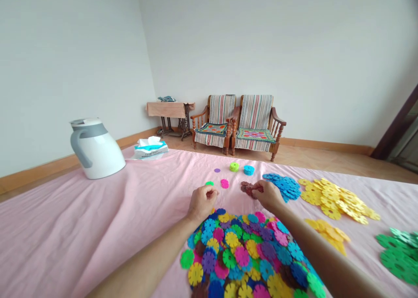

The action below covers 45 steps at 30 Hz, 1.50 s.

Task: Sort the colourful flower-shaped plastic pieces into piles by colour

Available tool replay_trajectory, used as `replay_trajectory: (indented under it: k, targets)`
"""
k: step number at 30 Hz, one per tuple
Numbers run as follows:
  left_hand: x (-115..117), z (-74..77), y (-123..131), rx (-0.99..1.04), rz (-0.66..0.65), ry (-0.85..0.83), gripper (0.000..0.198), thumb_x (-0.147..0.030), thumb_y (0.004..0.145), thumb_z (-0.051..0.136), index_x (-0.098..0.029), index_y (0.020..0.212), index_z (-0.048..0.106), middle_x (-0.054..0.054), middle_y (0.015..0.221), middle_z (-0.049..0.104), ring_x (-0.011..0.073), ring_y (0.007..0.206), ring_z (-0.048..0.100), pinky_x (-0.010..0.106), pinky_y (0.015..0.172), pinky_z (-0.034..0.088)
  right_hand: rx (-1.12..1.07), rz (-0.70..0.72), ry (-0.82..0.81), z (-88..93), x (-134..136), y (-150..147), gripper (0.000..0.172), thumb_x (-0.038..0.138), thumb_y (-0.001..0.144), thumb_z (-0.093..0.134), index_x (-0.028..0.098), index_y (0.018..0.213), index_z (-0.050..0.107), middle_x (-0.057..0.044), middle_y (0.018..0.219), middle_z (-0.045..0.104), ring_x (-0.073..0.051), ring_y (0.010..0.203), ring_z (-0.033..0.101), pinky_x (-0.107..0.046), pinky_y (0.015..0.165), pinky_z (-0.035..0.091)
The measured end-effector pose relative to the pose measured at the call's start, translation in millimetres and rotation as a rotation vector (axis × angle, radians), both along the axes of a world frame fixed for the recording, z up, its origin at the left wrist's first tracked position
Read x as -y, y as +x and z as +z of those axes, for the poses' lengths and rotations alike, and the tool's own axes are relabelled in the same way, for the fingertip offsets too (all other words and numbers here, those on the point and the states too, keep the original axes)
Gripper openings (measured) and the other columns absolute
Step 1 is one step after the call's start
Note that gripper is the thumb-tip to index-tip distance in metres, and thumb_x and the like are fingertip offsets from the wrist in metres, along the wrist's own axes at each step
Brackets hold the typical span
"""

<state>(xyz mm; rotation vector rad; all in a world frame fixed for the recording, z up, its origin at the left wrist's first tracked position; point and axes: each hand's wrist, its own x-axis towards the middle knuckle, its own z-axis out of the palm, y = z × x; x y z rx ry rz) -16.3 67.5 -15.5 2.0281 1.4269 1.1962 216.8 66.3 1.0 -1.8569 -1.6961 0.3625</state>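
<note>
My right hand point(268, 195) pinches at a small pile of brown notched plastic discs point(247, 188), its fingertips covering part of it. My left hand point(202, 202) is curled with thumb and fingers together; whatever may be between them is hidden. Just beyond it lies a green disc point(209, 183), with a pink disc point(224, 183) to the right and a purple disc point(217, 170) farther back. A lime-green stack point(234, 167) and a light-blue stack point(248, 170) stand behind. Below both hands spreads a big heap of mixed-colour discs point(241, 255).
Right of my right hand lie a blue pile point(284, 186), a large yellow pile point(338, 198), an orange-yellow pile point(329, 235) and a green pile point(400, 254). A white jug point(101, 152) and a tissue box point(150, 149) stand on the pink cloth point(156, 202). Two chairs point(256, 115) stand beyond.
</note>
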Motion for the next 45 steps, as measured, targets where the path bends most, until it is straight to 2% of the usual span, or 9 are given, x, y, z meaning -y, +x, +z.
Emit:
replay_trajectory:
  k: [4,11,17,22,26,28,35,42,45]
  targets:
    - [-1,-1.4,0,-0.006,0.002,-0.004,0.019,-0.017,0.077,0.052,-0.016,0.069,0.069,0.001,0.068,0.071,0.0143,0.065,0.065,0.020,0.060,0.045,0.000,-0.016,0.020,-2.5,11,11,0.012,0.021,0.071,0.051,0.017,0.072,0.062,-0.005,0.068,0.065,-0.017,0.066,0.059,-0.025,0.056,0.036]
    - [1,1.4,0,0.010,-0.016,0.006,0.021,-0.018,0.078,0.050,-0.016,0.067,0.068,0.002,0.072,0.072,0.0152,0.070,0.066,0.021,0.065,0.047,-0.075,0.258,-0.056,8.3,78,33,0.014,0.027,0.074,0.048,0.020,0.065,0.056,0.004,0.054,0.055,-0.011,0.052,0.050,-0.022,0.048,0.033]
    - [3,3.3,1,0.013,-0.026,0.021,0.021,-0.019,0.079,0.050,-0.016,0.067,0.068,0.002,0.072,0.072,0.0157,0.070,0.067,0.021,0.065,0.048,-0.096,0.285,-0.120,7.2,116,44,0.015,0.029,0.078,0.048,0.020,0.067,0.053,0.003,0.058,0.053,-0.012,0.056,0.049,-0.023,0.051,0.035]
    - [5,4.2,0,0.013,-0.030,0.049,0.021,-0.021,0.080,0.051,-0.015,0.070,0.067,0.003,0.073,0.072,0.0154,0.070,0.066,0.022,0.066,0.048,-0.006,0.313,-0.014,7.6,126,33,0.013,0.025,0.078,0.051,0.020,0.082,0.062,-0.003,0.080,0.064,-0.017,0.075,0.057,-0.028,0.068,0.044]
    - [8,7.0,-1,0.017,-0.038,0.080,0.019,-0.020,0.082,0.050,-0.016,0.073,0.067,0.003,0.078,0.072,0.0148,0.074,0.065,0.022,0.069,0.048,0.083,0.406,0.097,1.8,132,24,0.035,0.028,0.078,0.057,0.026,0.113,0.059,-0.006,0.115,0.061,-0.023,0.107,0.052,-0.037,0.092,0.041]
    - [9,7.7,-1,0.021,-0.039,0.109,0.018,-0.018,0.081,0.050,-0.016,0.073,0.066,0.003,0.079,0.071,0.0145,0.073,0.065,0.022,0.068,0.048,0.126,0.416,0.116,-2.6,134,21,0.042,0.031,0.079,0.058,0.028,0.120,0.056,-0.006,0.121,0.058,-0.025,0.113,0.048,-0.041,0.096,0.038]
    - [17,9.6,1,-0.050,-0.112,0.241,0.018,-0.013,0.082,0.049,-0.017,0.078,0.066,0.003,0.078,0.067,0.0144,0.072,0.061,0.025,0.069,0.047,0.160,0.418,0.115,-3.3,135,11,0.025,0.027,0.082,0.054,0.027,0.105,0.064,-0.005,0.106,0.064,-0.024,0.100,0.054,-0.042,0.090,0.040]
    - [50,23.8,22,-0.116,-0.357,0.218,0.018,-0.011,0.081,0.051,-0.017,0.086,0.067,0.004,0.080,0.066,0.0158,0.079,0.061,0.027,0.076,0.046,-0.015,0.423,0.112,-7.3,134,8,0.023,0.022,0.081,0.052,0.024,0.102,0.062,-0.005,0.099,0.064,-0.019,0.091,0.058,-0.032,0.081,0.045]
    - [66,30.9,34,-0.156,-0.459,0.181,0.016,-0.014,0.081,0.054,-0.018,0.088,0.069,0.004,0.082,0.068,0.0166,0.082,0.061,0.027,0.078,0.047,-0.104,0.351,0.133,-8.7,130,13,0.022,0.028,0.084,0.047,0.022,0.100,0.061,-0.004,0.096,0.065,-0.018,0.087,0.059,-0.031,0.078,0.046]
